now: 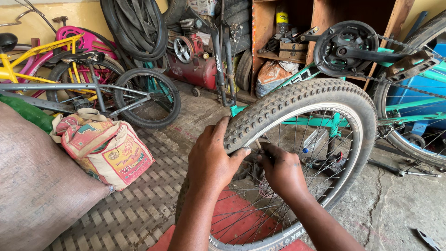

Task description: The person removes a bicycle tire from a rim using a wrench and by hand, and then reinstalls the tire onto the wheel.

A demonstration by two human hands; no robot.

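Note:
A bicycle wheel with a knobby black tyre (302,100) and silver rim (341,121) stands upright in front of me. My left hand (211,160) wraps over the tyre's tread at its near left side, thumb against the sidewall. My right hand (281,169) is inside the wheel, fingers pinched at the rim edge next to the left thumb. What the right fingers pinch is hidden. Thin spokes (260,209) fan out below both hands.
An upturned teal bicycle frame (409,102) with black crank and chain (346,49) lies behind the wheel. A printed sack bag (109,151) sits left on a ribbed mat (139,209). Small bicycles (93,88), a red compressor (193,65), hanging tyres and wooden shelves crowd the back.

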